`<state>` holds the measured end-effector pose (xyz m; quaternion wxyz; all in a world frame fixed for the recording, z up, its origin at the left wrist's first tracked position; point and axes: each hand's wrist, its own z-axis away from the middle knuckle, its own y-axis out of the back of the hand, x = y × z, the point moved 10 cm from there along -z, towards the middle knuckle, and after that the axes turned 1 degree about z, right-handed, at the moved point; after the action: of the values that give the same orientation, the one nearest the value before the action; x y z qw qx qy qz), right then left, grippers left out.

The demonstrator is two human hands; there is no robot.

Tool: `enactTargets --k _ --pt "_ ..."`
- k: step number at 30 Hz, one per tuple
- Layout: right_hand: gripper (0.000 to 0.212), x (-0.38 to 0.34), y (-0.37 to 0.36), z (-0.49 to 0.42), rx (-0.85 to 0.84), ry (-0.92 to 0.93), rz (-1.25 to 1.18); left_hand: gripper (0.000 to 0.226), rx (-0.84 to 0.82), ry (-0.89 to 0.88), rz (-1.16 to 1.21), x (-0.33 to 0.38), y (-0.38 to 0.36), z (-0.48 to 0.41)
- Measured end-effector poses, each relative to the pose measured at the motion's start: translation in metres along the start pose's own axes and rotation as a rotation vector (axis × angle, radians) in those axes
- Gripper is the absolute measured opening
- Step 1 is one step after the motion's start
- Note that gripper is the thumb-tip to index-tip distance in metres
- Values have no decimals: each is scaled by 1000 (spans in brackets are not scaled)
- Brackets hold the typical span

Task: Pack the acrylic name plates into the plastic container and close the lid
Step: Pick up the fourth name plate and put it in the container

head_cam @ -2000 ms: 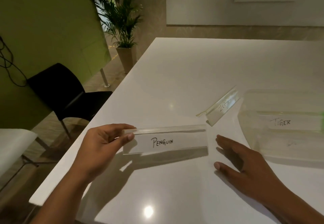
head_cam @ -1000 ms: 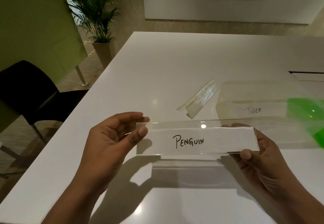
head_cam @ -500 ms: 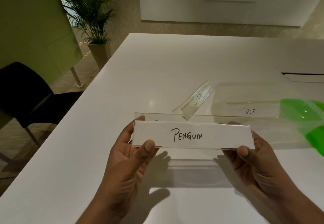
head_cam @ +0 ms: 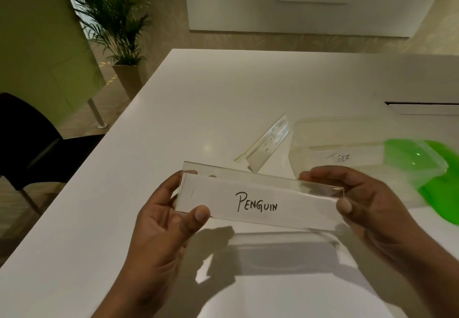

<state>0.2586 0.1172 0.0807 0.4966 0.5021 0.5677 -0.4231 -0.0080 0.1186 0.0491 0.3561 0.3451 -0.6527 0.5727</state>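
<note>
PENGUIN name plate [head_cam: 258, 199] between left hand [head_cam: 161, 220], right hand [head_cam: 367, 205]

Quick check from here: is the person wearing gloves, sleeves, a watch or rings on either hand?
Nothing is worn. The left hand and the right hand are both bare, with no gloves and no rings on the fingers that show. Both forearms are uncovered down to the frame's bottom edge, with no sleeve, watch or wristband in view. The thumbnails are short and unpainted.

L hand [head_cam: 161, 220] & R hand [head_cam: 367, 208] raised, palms inward, fingers [head_cam: 202, 214] pinched w/ thumbs up front.
</note>
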Motion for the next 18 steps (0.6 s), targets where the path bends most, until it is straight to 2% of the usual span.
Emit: enactTargets --k 3,8,13,18 --pt "50 -32 -2 -6 -79 99 404 79 -58 -18 -108 3 -12 -3" --pt "58 -59 -24 -4 -230 195 803 67 -174 -98 -230 9 -48 -3" --pt "56 -71 -39 -1 -276 295 1002 65 -223 -160 -273 13 -70 -3" --pt "52 -83 -34 -2 -286 333 1003 58 -243 -244 -274 21 -82 -2"
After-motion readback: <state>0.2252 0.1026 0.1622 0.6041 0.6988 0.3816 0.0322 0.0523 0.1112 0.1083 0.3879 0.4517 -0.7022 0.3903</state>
